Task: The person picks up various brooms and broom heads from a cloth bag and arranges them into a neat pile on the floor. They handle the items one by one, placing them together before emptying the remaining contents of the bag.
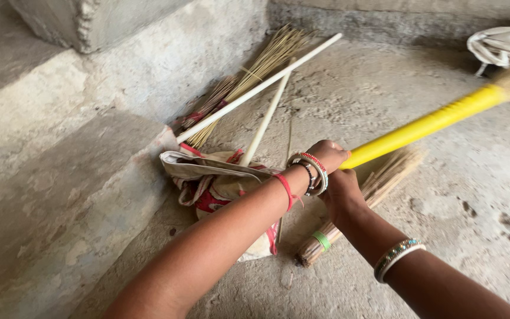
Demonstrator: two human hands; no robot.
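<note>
A bare concrete floor (444, 177) fills the right and centre of the frame, meeting a rough concrete step (60, 177) that runs down the left side. Across the upper right, a broom with a yellow handle (426, 123) slants from the frame's right edge down toward the centre, its straw head blurred at the far right. Both of the person's hands meet at the handle's lower end in mid-frame: the left hand (329, 155), wrist ringed with bangles and a red thread, is clamped around the end of the handle, while the right hand (342, 195), also bangled, sits just beneath it, and whether its fingers are closed on the handle cannot be told from this angle. Left of the hands, a crumpled sack (213, 183) of pale cloth with red print lies against the step. Two white sticks (261, 88) rise from behind it toward the upper centre, crossing a straw broom (267, 59) propped in the corner. Below the hands, a second bundle of straw (373, 189) bound with a green band lies on the floor. A white cloth (503, 44) is bunched in the upper right corner.
</note>
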